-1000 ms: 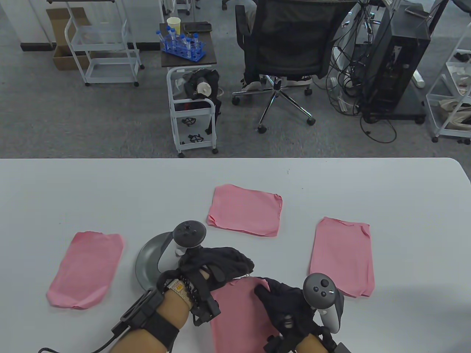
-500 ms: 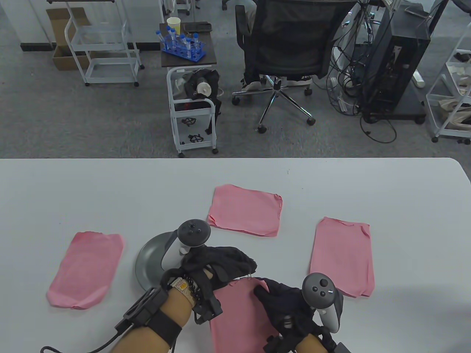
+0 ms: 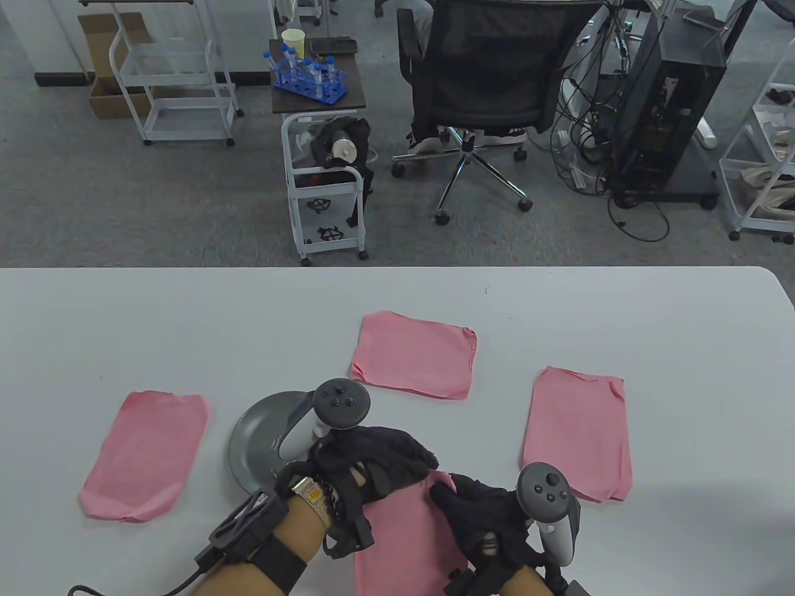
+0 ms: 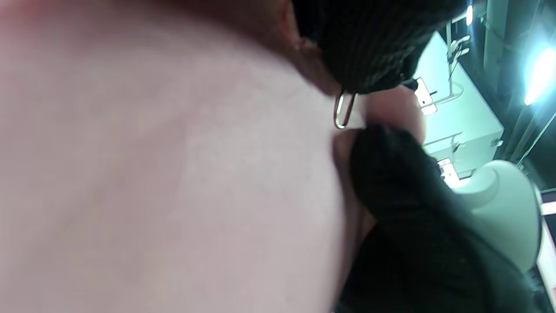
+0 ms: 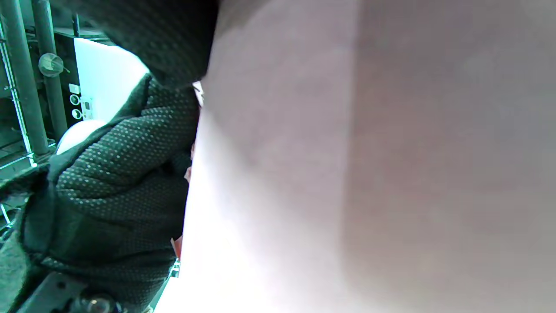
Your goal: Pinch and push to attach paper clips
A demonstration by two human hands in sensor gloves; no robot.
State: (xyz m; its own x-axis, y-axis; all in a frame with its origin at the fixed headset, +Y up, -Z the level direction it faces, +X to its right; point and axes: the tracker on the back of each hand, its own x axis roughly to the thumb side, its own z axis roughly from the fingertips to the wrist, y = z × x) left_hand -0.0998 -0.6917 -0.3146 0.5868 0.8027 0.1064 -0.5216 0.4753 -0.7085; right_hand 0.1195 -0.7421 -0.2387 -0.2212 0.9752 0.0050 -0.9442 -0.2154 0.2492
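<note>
A pink paper stack [image 3: 404, 540] lies at the table's near edge between my hands. My left hand [image 3: 428, 469] is over its far edge and pinches a silver paper clip [image 4: 343, 114]. In the left wrist view the clip sits on the edge of the pink paper [image 4: 173, 174]. The table view hides the clip under my left hand. My right hand [image 3: 444, 490] holds the stack's right side with the thumb on top. The paper [image 5: 347, 174] fills the right wrist view.
A grey plate [image 3: 254, 434] sits just left of my left hand. Three more pink stacks lie on the white table [image 3: 186, 323]: one at the left [image 3: 146, 456], one in the middle [image 3: 413, 363], one at the right [image 3: 577, 431].
My left hand has moved right and nearer, onto the stack's far edge. The clip that showed beyond its fingertips is now hidden under it. My right hand has barely moved.
</note>
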